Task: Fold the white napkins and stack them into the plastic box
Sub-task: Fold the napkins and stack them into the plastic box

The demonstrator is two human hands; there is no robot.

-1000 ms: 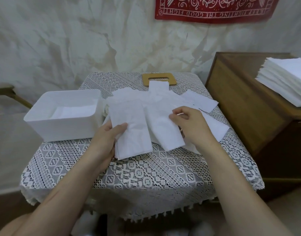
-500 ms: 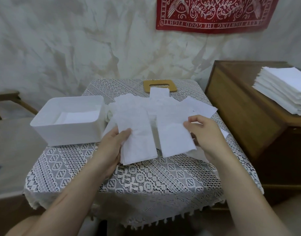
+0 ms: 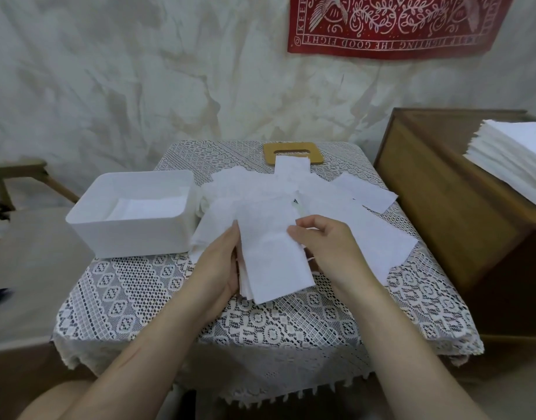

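A small stack of folded white napkins (image 3: pixel 272 262) lies near the table's middle, between my hands. My left hand (image 3: pixel 221 268) holds the stack's left edge, fingers under it. My right hand (image 3: pixel 327 250) pinches the top napkin's right edge. More folded napkins (image 3: pixel 366 225) lie spread out behind and to the right. The white plastic box (image 3: pixel 130 237) stands at the table's left with napkins lying flat inside it.
A lace cloth covers the small table (image 3: pixel 260 325). A wooden handle-shaped piece (image 3: pixel 292 150) lies at the far edge. A wooden cabinet (image 3: pixel 460 207) on the right carries a tall pile of unfolded napkins (image 3: pixel 515 165). A wooden chair (image 3: pixel 15 180) stands at left.
My right hand brought its folded napkin leftward and laid it onto the napkin held by my left hand, forming one stack. The camera tilted slightly up.
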